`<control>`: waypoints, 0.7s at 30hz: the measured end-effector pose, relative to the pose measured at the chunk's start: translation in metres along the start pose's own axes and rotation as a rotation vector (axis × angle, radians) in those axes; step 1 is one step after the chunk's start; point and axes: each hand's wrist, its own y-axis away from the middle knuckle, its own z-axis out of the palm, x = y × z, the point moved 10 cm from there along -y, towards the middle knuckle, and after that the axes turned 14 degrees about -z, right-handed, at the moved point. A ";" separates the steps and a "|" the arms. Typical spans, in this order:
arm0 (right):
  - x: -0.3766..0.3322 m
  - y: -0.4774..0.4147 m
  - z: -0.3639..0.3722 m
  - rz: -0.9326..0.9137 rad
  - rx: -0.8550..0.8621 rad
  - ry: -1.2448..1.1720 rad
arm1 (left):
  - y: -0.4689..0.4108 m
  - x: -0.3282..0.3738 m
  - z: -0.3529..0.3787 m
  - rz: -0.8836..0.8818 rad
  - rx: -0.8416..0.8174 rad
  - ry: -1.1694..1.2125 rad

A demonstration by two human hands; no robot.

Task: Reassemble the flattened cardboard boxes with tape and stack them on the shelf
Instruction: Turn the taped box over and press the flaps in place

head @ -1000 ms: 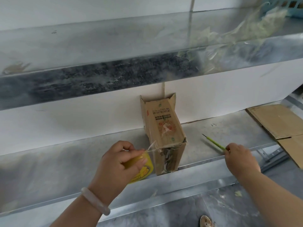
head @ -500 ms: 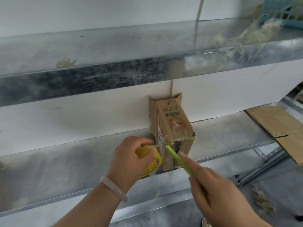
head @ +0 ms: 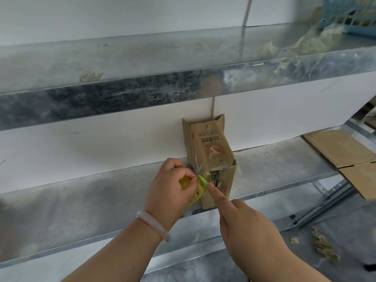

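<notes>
Moved: since half a second ago the right hand [head: 248,226] has brought the tool [head: 202,180] left across the box [head: 211,159], to the tape [head: 196,167]; a second ago it was out at the shelf's front edge. The left hand [head: 168,192] has barely shifted.
Box place: on the lower shelf [head: 81,204], lying lengthwise, near end at the front edge, far flaps open against the back wall.
Left grip: clamped on the yellow roll [head: 195,197], just left of the box's near end, thumb and fingers curled over it.
Right grip: closed round the tool, forefinger laid straight along it, tip at the tape between roll and box.
Box handling: likely light and empty; thin corrugated board that dents under a squeeze. Best held by the long side walls or bottom edges, not the taped end or loose flaps.
Box surface: brown, matte, printed top, worn and torn on the near face, sharp folded corners.
Tape: clear, thin, wrinkled, sticky; it probably stretches before parting, so it wants tension from the roll.
Tool: slim, green, stiff, stick-shaped; whether pen or blade I cannot tell.
Shelf: galvanised sheet metal, smooth and slick, dusty; the box could slide on it.
Spare stock: flat cardboard [head: 341,153] at the shelf's right end.
</notes>
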 end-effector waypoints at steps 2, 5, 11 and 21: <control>0.002 0.001 0.001 0.005 -0.010 -0.009 | -0.003 -0.003 -0.002 -0.024 0.012 0.013; 0.006 0.005 0.001 0.000 -0.017 -0.055 | 0.000 -0.002 -0.001 0.014 -0.006 0.013; 0.002 0.002 0.000 -0.012 -0.030 -0.047 | 0.008 -0.005 0.002 0.033 -0.003 0.017; 0.007 0.012 0.010 -0.189 0.085 -0.076 | -0.006 -0.044 -0.007 0.019 0.058 0.020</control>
